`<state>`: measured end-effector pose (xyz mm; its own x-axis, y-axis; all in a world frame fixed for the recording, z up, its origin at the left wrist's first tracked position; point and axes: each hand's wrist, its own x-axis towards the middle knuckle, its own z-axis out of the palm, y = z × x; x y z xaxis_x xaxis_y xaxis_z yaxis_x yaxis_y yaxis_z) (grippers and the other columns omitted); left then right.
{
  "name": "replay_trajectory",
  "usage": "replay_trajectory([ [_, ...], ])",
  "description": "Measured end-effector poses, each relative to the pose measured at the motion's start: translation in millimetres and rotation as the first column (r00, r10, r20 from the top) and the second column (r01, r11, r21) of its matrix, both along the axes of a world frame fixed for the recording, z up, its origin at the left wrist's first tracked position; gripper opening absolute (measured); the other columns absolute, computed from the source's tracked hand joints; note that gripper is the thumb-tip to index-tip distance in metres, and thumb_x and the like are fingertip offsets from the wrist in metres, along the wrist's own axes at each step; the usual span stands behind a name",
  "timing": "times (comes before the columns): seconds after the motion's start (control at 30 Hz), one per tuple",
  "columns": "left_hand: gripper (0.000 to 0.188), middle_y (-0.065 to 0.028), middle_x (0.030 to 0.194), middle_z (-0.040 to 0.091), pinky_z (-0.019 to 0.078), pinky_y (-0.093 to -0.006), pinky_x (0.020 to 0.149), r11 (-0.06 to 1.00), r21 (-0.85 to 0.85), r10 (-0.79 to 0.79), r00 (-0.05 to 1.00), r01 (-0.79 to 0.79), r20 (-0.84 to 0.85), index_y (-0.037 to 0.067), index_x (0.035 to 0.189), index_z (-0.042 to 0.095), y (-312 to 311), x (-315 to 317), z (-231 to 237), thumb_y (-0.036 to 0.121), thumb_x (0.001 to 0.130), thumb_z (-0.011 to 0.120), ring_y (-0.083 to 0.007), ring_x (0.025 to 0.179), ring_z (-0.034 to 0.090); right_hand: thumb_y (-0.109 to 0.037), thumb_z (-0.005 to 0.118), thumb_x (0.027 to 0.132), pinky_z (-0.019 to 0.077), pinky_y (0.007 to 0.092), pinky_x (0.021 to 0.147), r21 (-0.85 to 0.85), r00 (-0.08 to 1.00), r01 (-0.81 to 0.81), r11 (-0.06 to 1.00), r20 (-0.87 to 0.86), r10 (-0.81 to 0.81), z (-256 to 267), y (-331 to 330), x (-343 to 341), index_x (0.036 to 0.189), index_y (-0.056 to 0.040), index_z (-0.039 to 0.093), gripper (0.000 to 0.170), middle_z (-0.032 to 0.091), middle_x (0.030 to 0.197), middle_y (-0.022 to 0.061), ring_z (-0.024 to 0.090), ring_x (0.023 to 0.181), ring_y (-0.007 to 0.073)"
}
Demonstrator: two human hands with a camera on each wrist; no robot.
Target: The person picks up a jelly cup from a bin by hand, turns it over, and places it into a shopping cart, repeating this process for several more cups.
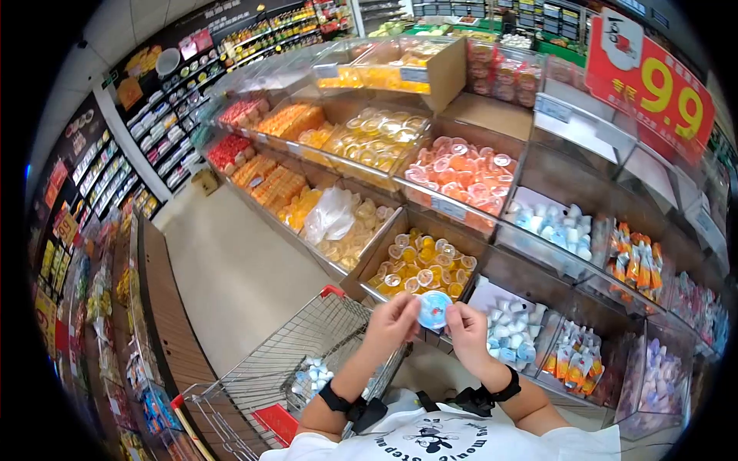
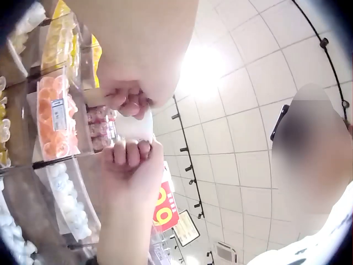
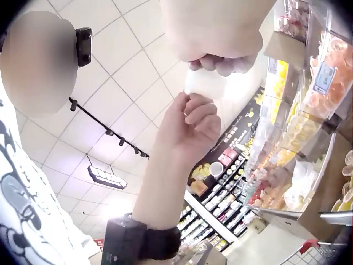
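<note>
A small round cup with a blue-printed lid [image 1: 434,310] is held up between both hands, lid toward the head camera. My left hand [image 1: 395,320] pinches its left edge with thumb and fingers. At the opposite edge my right hand [image 1: 467,326] pinches it the same way, fingers curled. From the left wrist, the pale side of the cup [image 2: 135,124] shows between the left hand [image 2: 128,99] and right hand [image 2: 132,160]. The right wrist view shows the whitish cup [image 3: 205,84] between the right hand [image 3: 223,62] and left hand [image 3: 194,124].
Bins of yellow cups [image 1: 423,261], pink cups [image 1: 461,175] and blue-white cups [image 1: 511,326] stand ahead and to the right. A wire shopping cart [image 1: 273,349] with a red-tipped rim and some blue-white cups inside is at the lower left. A red price sign [image 1: 653,84] hangs upper right.
</note>
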<state>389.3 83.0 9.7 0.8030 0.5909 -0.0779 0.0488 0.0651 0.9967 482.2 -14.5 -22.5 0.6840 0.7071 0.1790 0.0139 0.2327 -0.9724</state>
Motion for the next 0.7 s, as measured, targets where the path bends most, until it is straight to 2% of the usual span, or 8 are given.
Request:
replay_trajectory([
  [0.03,0.022,0.0016,0.049,0.043,0.0287,-0.0157,0.036,0.991,0.113,-0.076,0.997,0.075,0.004,0.003,0.064,0.041,2.0,3.3,4.6,0.019,0.079,0.042,-0.0023,0.041,0.038,-0.017,0.045,0.078,0.0239,0.0188,0.037,0.007,0.999,-0.019,1.000,0.039,0.018,1.3,-9.6,5.0,0.053,0.0002,0.042,0.031,0.037,0.045,-0.0032,0.030,0.043,0.0022],
  [0.17,0.024,0.0026,0.048,0.040,0.0262,-0.0162,0.035,0.898,0.221,-0.392,0.920,0.380,0.013,0.005,0.060,0.037,-11.5,19.6,40.4,0.017,0.080,0.041,-0.0016,0.040,0.034,-0.020,0.045,0.078,0.0240,0.0195,0.037,-0.021,0.979,-0.143,0.990,0.146,0.144,23.7,-44.4,31.6,0.054,0.0006,0.045,0.031,0.037,0.045,-0.0035,0.030,0.043,0.0026],
  [0.27,0.024,0.0034,0.048,0.037,0.0245,-0.0169,0.036,0.832,0.220,-0.521,0.853,0.509,-0.002,0.005,0.058,0.035,-26.8,32.4,65.8,0.015,0.079,0.042,-0.0016,0.042,0.033,-0.021,0.044,0.078,0.0245,0.0192,0.038,0.014,0.968,-0.248,0.969,-0.021,0.249,42.1,-63.7,35.2,0.062,0.0016,0.049,0.028,0.039,0.048,-0.0055,0.031,0.044,0.0021],
  [0.37,0.023,0.0037,0.049,0.036,0.0244,-0.0166,0.037,0.815,0.250,-0.538,0.843,0.523,-0.008,0.005,0.058,0.036,-44.9,48.1,71.8,0.014,0.078,0.043,-0.0012,0.043,0.032,-0.023,0.044,0.079,0.0221,0.0174,0.038,0.128,0.943,-0.294,0.947,-0.120,0.309,44.9,-85.0,38.4,0.067,0.0011,0.050,0.027,0.040,0.049,-0.0051,0.030,0.043,0.0009],
  [0.47,0.020,0.0060,0.050,0.032,0.0206,-0.0149,0.034,0.842,0.427,-0.404,0.910,0.330,0.093,0.006,0.062,0.036,-69.9,68.1,69.2,0.015,0.079,0.043,0.0005,0.040,0.029,-0.025,0.044,0.078,0.0195,0.0168,0.035,0.213,0.949,-0.224,0.951,-0.172,0.262,40.6,-101.7,39.7,0.057,-0.0029,0.047,0.031,0.040,0.045,-0.0021,0.029,0.038,0.0014],
  [0.5,0.019,0.0065,0.052,0.032,0.0204,-0.0148,0.036,0.792,0.544,-0.400,0.908,0.276,0.122,0.006,0.063,0.036,-74.9,74.5,66.6,0.014,0.078,0.044,0.0011,0.043,0.028,-0.025,0.044,0.078,0.0194,0.0170,0.034,0.228,0.961,-0.167,0.959,-0.179,0.210,42.0,-107.1,37.9,0.055,-0.0035,0.045,0.032,0.040,0.044,-0.0017,0.029,0.037,0.0017],
  [0.57,0.019,0.0066,0.053,0.032,0.0207,-0.0147,0.037,0.780,0.542,-0.438,0.891,0.314,0.115,0.006,0.063,0.036,-87.9,82.0,70.1,0.013,0.078,0.045,0.0014,0.044,0.028,-0.026,0.045,0.077,0.0185,0.0181,0.033,0.280,0.977,-0.040,0.959,-0.192,0.097,42.0,-116.8,35.8,0.050,-0.0048,0.043,0.035,0.039,0.041,-0.0011,0.029,0.034,0.0027],
  [0.7,0.023,0.0050,0.051,0.029,0.0201,-0.0182,0.039,0.804,0.452,-0.504,0.847,0.387,0.171,0.004,0.060,0.035,-107.0,96.1,74.4,0.015,0.075,0.050,-0.0018,0.047,0.024,-0.025,0.046,0.077,0.0195,0.0189,0.032,0.428,0.972,0.024,0.903,-0.222,0.080,40.1,-129.0,37.3,0.049,-0.0052,0.043,0.034,0.039,0.040,-0.0001,0.029,0.033,0.0040],
])
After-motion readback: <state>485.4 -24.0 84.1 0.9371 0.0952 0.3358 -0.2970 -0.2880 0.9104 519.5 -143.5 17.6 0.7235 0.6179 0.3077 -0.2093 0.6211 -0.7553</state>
